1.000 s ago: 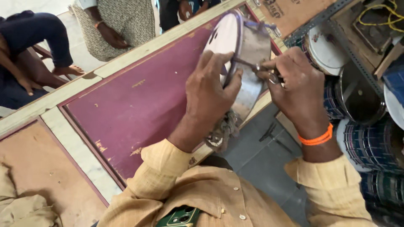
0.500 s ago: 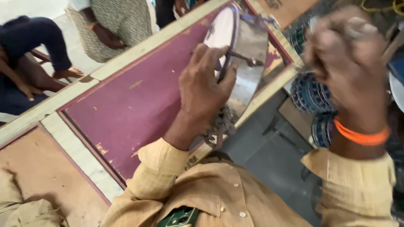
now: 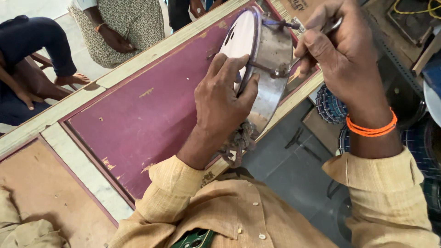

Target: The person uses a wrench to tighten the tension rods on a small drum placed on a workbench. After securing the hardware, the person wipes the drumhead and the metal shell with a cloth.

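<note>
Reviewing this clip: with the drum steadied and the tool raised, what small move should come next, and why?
Probably bring the right hand and its thin metal tool down to the tension hook on the drum; the left hand grips the rim, and the tool sits just beside the hook.

A brown cardboard box [image 3: 307, 5] with dark print stood at the top edge of the view, beyond the maroon board [image 3: 151, 110], only 1 corner showing. At the bottom edge, a dark green phone [image 3: 195, 239] poked from the shirt pocket, its screen hidden.
</note>
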